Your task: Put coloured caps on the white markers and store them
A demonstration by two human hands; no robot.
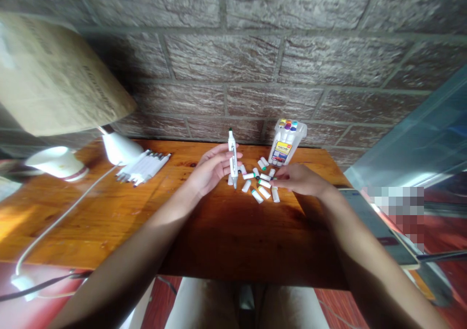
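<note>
My left hand (215, 167) holds a white marker (234, 159) nearly upright between thumb and fingers. Its dark tip points up, uncapped, and a grey end points down. Below and to the right of it, several loose white marker caps (264, 191) with coloured rims lie scattered on the wooden table (233, 236). My right hand (301, 179) is at the right edge of these caps, its fingers curled together in a pinch. Whether a cap is between those fingertips is too small to make out. Just behind the right hand stands a clear plastic case (299, 130) with several colour-topped markers.
A row of white markers (144, 167) lies at the left, beside a lamp (118, 146) with a paper shade. A white cup (58, 162) stands farther left. The lamp's cable (67, 214) crosses the table. Behind is a brick-patterned wall (241, 61); a flat dark-topped item (375, 227) lies right.
</note>
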